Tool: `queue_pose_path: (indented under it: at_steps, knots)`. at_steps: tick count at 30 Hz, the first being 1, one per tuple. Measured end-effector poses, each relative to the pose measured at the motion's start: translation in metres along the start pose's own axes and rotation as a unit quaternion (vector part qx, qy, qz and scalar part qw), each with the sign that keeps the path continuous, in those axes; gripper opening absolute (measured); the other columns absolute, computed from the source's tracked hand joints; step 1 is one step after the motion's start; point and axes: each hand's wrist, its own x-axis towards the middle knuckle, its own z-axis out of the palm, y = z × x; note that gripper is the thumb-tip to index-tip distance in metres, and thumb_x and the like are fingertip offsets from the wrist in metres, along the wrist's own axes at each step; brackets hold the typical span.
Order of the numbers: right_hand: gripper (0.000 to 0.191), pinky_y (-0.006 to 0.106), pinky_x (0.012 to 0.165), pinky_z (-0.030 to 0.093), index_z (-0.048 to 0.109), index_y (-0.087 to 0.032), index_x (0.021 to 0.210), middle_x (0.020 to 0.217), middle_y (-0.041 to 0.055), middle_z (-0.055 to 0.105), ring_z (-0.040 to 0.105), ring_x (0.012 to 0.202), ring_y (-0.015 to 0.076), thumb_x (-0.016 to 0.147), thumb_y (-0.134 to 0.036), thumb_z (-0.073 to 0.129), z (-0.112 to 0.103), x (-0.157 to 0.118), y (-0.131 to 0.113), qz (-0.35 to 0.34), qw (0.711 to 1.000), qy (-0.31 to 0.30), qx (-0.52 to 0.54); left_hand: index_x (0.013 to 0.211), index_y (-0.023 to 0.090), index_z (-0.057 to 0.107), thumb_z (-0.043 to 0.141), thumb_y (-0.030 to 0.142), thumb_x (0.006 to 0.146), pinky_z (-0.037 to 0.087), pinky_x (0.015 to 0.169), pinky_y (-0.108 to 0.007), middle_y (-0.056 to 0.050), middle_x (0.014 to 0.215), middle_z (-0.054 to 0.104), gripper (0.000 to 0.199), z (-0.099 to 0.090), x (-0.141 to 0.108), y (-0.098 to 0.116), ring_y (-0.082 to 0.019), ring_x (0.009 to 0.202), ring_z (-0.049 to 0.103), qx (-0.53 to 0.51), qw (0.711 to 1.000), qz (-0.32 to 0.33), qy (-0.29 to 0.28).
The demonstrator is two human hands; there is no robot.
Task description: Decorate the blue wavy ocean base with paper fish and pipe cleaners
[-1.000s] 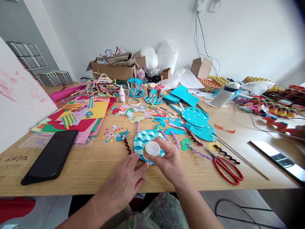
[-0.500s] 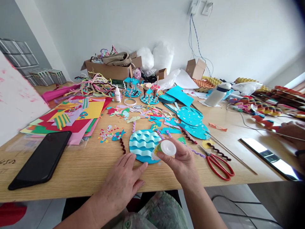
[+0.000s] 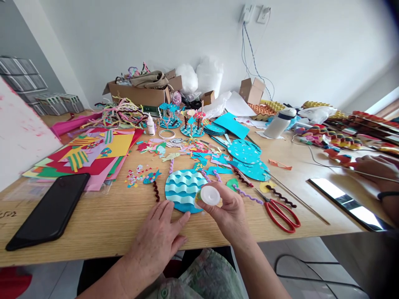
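The blue disc (image 3: 191,208), bearing pale wavy strips (image 3: 181,188), lies at the table's (image 3: 106,236) near centre. The left hand (image 3: 159,230), spread and grasping nothing, rests at the disc's near-left edge. The right hand (image 3: 230,209) grasps a bottle (image 3: 209,196) at the disc's right side. Oversqueezing could release surplus; weak bracing could let the disc slip. The bottle's tip is hidden, its contents indeterminable.

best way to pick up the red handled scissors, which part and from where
Probably the red handles, from above on the near side: the scissors lie flat, blades pointing away and leftward, handles nearer. The right hand is closer, but it holds a bottle.
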Motion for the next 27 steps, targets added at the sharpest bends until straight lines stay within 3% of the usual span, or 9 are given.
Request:
queue_pose_path:
  at_steps: [5,12,19,27]
  knots:
    - [0.013,0.026,0.061,0.040,0.058,-0.019,0.070,0.066,-0.0014,0.056,0.050,0.062,0.0141,0.073,-0.031,0.065,0.0025,-0.0008,0.0003,0.003,1.000,-0.001,0.006,0.116,0.026,0.056,0.071,0.022,0.067,0.044,0.087,-0.051,-0.014,0.115,0.048,0.051,-0.0010,-0.0001,0.0018,-0.033,0.108,0.047,0.001,1.000,-0.001,-0.005]
    - [0.018,0.026,0.059,0.038,0.057,-0.019,0.066,0.063,-0.0013,0.053,0.048,0.060,0.0145,0.074,-0.034,0.063,0.0049,-0.0011,0.0022,0.012,1.000,-0.013,-0.002,0.117,0.026,0.055,0.069,0.022,0.069,0.043,0.088,-0.051,-0.014,0.116,0.048,0.051,-0.0015,-0.0007,0.0021,-0.033,0.109,0.047,-0.003,1.000,-0.005,-0.012]
    - [0.017,0.028,0.069,0.039,0.053,-0.020,0.063,0.059,-0.0038,0.046,0.045,0.061,0.0131,0.074,-0.028,0.062,0.0075,-0.0008,0.0061,0.003,1.000,-0.004,0.004,0.117,0.025,0.056,0.069,0.023,0.069,0.044,0.087,-0.051,-0.015,0.115,0.047,0.049,-0.0010,-0.0011,0.0019,-0.034,0.109,0.047,0.001,1.000,0.000,-0.008]
    - [0.015,0.031,0.078,0.040,0.053,-0.020,0.064,0.059,-0.0034,0.050,0.049,0.065,0.0149,0.073,-0.026,0.064,0.0074,-0.0002,0.0043,-0.008,1.000,-0.007,0.006,0.116,0.024,0.056,0.070,0.023,0.068,0.044,0.087,-0.052,-0.016,0.114,0.047,0.049,0.0007,-0.0009,0.0025,-0.034,0.108,0.047,0.000,1.000,0.000,0.000]
